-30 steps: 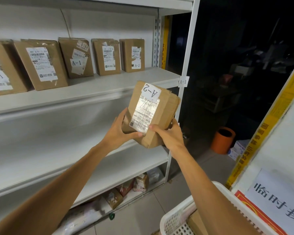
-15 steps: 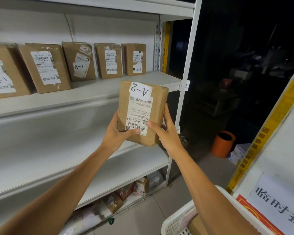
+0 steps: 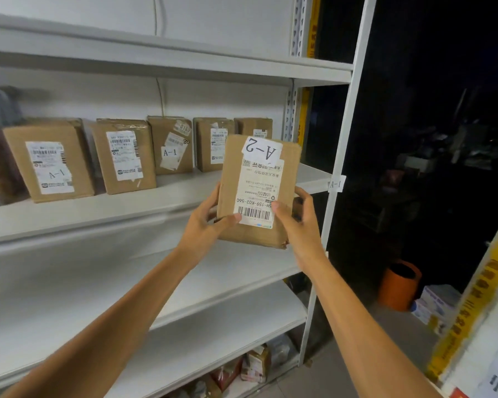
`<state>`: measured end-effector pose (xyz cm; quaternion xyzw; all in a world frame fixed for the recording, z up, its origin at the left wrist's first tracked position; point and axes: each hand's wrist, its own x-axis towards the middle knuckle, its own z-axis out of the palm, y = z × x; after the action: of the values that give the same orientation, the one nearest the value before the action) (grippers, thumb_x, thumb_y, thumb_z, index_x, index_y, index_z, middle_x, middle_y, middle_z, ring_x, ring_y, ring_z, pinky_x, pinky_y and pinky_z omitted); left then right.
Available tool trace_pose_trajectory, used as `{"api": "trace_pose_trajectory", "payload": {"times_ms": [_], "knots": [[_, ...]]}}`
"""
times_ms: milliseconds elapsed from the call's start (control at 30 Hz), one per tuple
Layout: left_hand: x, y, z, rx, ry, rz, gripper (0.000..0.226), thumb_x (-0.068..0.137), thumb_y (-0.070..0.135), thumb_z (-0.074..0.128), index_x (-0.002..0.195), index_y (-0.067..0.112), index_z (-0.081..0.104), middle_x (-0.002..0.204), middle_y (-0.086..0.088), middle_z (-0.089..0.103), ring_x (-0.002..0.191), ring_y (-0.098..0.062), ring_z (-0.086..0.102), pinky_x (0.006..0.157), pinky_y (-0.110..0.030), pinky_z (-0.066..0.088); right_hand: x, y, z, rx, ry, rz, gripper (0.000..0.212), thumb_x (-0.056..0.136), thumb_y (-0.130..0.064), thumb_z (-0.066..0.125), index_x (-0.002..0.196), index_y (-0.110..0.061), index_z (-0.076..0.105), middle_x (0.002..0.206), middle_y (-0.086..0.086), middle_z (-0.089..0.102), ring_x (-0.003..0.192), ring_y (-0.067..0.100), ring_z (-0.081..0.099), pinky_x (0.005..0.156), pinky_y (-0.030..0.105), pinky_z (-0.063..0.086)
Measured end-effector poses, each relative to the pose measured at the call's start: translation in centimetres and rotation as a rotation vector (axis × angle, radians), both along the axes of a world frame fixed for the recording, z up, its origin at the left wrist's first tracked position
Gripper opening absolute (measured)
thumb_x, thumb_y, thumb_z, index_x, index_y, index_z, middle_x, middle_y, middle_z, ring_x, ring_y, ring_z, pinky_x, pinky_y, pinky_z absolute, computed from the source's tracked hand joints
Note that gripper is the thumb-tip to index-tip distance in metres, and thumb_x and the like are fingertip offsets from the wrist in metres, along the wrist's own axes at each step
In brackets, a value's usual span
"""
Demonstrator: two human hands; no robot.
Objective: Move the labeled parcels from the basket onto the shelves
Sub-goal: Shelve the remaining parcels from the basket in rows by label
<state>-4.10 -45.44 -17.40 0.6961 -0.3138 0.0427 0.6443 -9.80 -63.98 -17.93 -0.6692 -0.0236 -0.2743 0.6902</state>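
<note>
Parcel (image 3: 256, 191) raised higher; both hands' fingers (image 3: 279, 209) clamp its lower sides.

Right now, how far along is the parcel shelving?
Already done: a row of parcels stands on the shelf tagged A-1. In hand: the left hand and right hand hold the A-2 parcel upright before that shelf. What remains is unclear; the basket is out of view.
</note>
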Motion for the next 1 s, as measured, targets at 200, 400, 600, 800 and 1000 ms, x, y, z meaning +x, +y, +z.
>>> {"api": "trace_pose_trajectory", "payload": {"times_ms": [200, 400, 600, 800, 1000], "knots": [[1.5, 3.1, 1.8, -0.08, -0.052, 0.001, 0.079, 0.078, 0.014, 0.073, 0.142, 0.04, 0.035, 0.129, 0.007, 0.062, 0.114, -0.018, 0.062, 0.098, -0.035, 0.05, 2.1, 3.2, 1.8, -0.102, -0.065, 0.011, 0.067, 0.081, -0.027, 0.076, 0.133, -0.048, 0.038, 0.13, -0.016, 0.056, 0.118, 0.006, 0.054, 0.088, 0.024, 0.051], [3.0, 5.0, 2.5, -0.088, -0.051, -0.023, 0.083, 0.079, 0.012, 0.071, 0.148, 0.033, 0.03, 0.129, 0.004, 0.062, 0.117, -0.019, 0.06, 0.098, -0.034, 0.05, 4.4, 4.7, 2.2, -0.136, -0.083, 0.019, 0.069, 0.077, -0.042, 0.075, 0.136, -0.049, 0.04, 0.134, -0.011, 0.053, 0.121, 0.01, 0.053, 0.095, 0.036, 0.053], [5.1, 4.9, 2.4, -0.128, -0.046, 0.04, 0.079, 0.077, 0.009, 0.071, 0.144, 0.032, 0.037, 0.129, 0.0, 0.063, 0.116, -0.022, 0.061, 0.098, -0.042, 0.05, 7.8, 4.8, 1.6, -0.16, -0.088, 0.041, 0.072, 0.076, -0.049, 0.073, 0.141, -0.045, 0.04, 0.136, -0.011, 0.053, 0.124, 0.007, 0.052, 0.101, 0.038, 0.05], [9.5, 4.9, 2.7, -0.206, 0.096, 0.164, 0.078, 0.073, 0.022, 0.078, 0.142, 0.026, 0.042, 0.123, -0.008, 0.062, 0.098, -0.022, 0.07, 0.076, -0.036, 0.059, 12.4, 4.2, 2.2, -0.034, -0.121, 0.087, 0.065, 0.073, -0.026, 0.083, 0.127, -0.027, 0.047, 0.123, -0.012, 0.061, 0.115, 0.002, 0.057, 0.092, 0.027, 0.054], [13.5, 3.3, 3.2, -0.176, 0.184, 0.176, 0.08, 0.064, 0.026, 0.081, 0.133, 0.007, 0.046, 0.121, -0.01, 0.066, 0.11, -0.03, 0.064, 0.091, -0.05, 0.052, 17.8, 2.8, 3.7, -0.181, -0.168, 0.205, 0.046, 0.073, -0.027, 0.084, 0.109, -0.034, 0.057, 0.111, -0.017, 0.066, 0.107, -0.004, 0.059, 0.091, 0.025, 0.053]]}}
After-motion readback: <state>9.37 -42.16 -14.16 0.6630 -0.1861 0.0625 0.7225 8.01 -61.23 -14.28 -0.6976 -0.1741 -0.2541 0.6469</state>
